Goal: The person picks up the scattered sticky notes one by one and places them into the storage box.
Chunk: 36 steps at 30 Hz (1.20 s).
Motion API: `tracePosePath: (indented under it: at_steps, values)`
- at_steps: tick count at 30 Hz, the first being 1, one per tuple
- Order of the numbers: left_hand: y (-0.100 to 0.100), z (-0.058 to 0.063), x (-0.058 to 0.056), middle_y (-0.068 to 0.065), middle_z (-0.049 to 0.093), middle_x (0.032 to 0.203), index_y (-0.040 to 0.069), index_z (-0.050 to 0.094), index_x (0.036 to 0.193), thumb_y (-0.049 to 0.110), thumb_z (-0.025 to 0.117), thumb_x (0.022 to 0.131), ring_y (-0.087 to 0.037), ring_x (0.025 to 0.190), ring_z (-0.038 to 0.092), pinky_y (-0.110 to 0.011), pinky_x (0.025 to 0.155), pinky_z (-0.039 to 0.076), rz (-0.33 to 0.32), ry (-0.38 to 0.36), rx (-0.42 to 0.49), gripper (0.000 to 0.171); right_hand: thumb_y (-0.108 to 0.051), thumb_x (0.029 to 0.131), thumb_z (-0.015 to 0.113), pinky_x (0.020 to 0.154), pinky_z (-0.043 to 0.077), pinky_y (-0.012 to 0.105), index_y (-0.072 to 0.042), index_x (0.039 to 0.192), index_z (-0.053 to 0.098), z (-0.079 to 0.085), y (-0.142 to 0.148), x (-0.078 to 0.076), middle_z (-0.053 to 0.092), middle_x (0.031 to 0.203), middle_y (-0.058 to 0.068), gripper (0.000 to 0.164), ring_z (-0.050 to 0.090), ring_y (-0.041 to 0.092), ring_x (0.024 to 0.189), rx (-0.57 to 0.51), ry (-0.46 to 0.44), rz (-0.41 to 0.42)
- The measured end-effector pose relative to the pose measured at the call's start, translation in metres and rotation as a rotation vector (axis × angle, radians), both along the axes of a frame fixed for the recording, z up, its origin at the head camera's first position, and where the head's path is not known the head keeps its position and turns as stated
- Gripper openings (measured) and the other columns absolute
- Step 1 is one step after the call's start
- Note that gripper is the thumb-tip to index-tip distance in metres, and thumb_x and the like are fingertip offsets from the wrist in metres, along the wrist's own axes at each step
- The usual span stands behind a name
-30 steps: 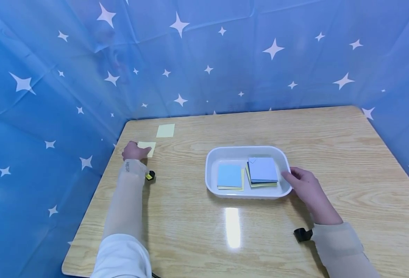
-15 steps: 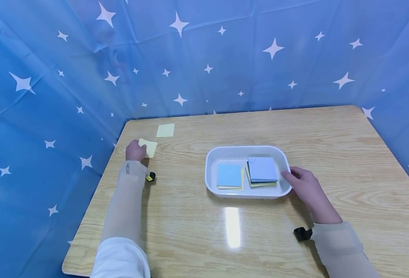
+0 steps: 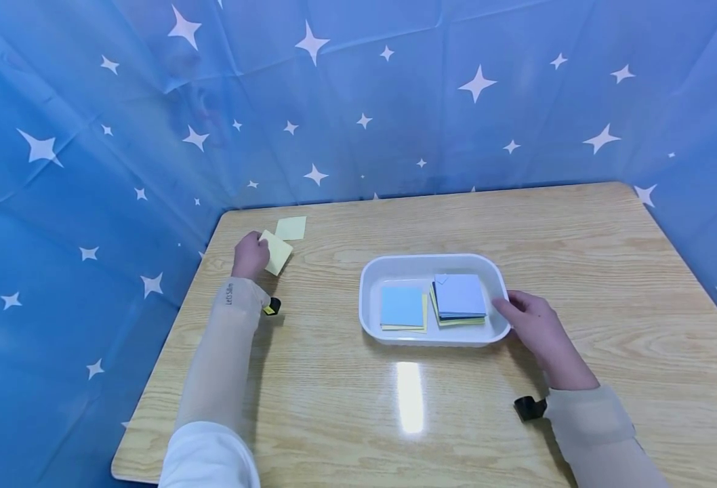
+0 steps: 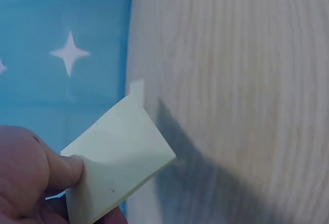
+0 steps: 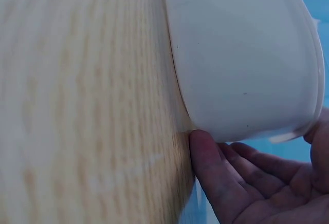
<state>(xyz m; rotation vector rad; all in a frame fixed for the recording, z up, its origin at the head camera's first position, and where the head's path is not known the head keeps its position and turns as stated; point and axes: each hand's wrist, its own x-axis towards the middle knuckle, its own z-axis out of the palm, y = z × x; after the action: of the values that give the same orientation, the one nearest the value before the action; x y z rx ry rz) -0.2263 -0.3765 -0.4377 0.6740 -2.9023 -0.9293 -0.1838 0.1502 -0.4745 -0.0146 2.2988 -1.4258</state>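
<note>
My left hand (image 3: 251, 255) pinches a thin, pale yellow sticky note pad (image 4: 121, 154) between thumb and fingers. The pad is tilted above the far left of the table, its shadow falling on the wood. Just behind it lies another pale yellow sticky note (image 3: 291, 228), partly overlapped by the held pad in the head view. On the right, my right hand (image 3: 532, 325) grips the end of a white plastic tray (image 3: 395, 266), thumb at the rim and fingers against the outer wall. Inside the tray are two stacks of sticky notes, a light blue-topped one (image 3: 402, 306) and a lavender-topped one (image 3: 459, 295).
The wooden table (image 3: 334, 407) has rounded corners. A blue curtain with white stars (image 3: 358, 88) hangs along its back and left edges. Black wrist cameras sit on both forearms, the right one (image 3: 530, 409) low over the table.
My left hand has lifted the sticky note pad from the table and moved it right and away from me, turning it. The right hand and the tray have stayed in place.
</note>
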Motion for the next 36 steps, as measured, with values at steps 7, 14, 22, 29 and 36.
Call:
tracePosePath:
  at_steps: [7,14,22,29,36]
  values:
    - [0.023,0.016,-0.006,-0.026,0.060,0.125,-0.006,0.047,0.143,0.019,0.032,0.110,-0.034,0.101,0.060,-0.039,0.080,0.052,-0.062,-0.003,0.043,0.043,-0.048,0.108,0.042,0.108,0.052,0.045,0.006,0.155,0.035,-0.003,0.001,-0.001,0.041,0.157,0.030,0.072,0.047,0.040,0.138,0.008,0.025,0.001]
    - [0.055,0.033,-0.009,-0.023,0.061,0.126,0.000,0.045,0.148,0.022,0.033,0.111,-0.029,0.098,0.062,-0.033,0.073,0.054,-0.163,-0.026,0.086,0.045,-0.047,0.108,0.044,0.095,0.053,0.025,0.007,0.154,0.039,-0.006,0.002,-0.003,0.045,0.155,0.029,0.071,0.049,0.038,0.137,0.020,0.052,0.007]
    - [0.098,0.045,-0.007,-0.017,0.063,0.121,0.003,0.048,0.145,0.023,0.036,0.112,-0.026,0.091,0.060,-0.034,0.075,0.052,-0.315,-0.015,0.049,0.041,-0.048,0.108,0.044,0.097,0.054,0.029,0.006,0.154,0.039,-0.005,0.002,-0.002,0.045,0.154,0.030,0.071,0.050,0.038,0.135,0.021,0.056,0.007]
    - [0.126,0.052,-0.001,-0.016,0.064,0.121,0.003,0.050,0.142,0.023,0.038,0.112,-0.026,0.091,0.058,-0.040,0.080,0.051,-0.415,-0.036,0.002,0.038,-0.048,0.108,0.044,0.107,0.053,0.044,0.006,0.154,0.038,-0.005,0.002,-0.002,0.043,0.156,0.030,0.071,0.048,0.040,0.138,0.018,0.049,0.003]
    - [0.147,0.055,0.003,-0.014,0.067,0.117,0.005,0.055,0.135,0.020,0.042,0.111,-0.025,0.094,0.062,-0.040,0.083,0.053,-0.481,-0.023,-0.007,0.031,-0.048,0.108,0.043,0.103,0.053,0.038,0.007,0.154,0.038,-0.007,0.003,-0.002,0.044,0.154,0.031,0.072,0.049,0.039,0.136,0.026,0.068,0.007]
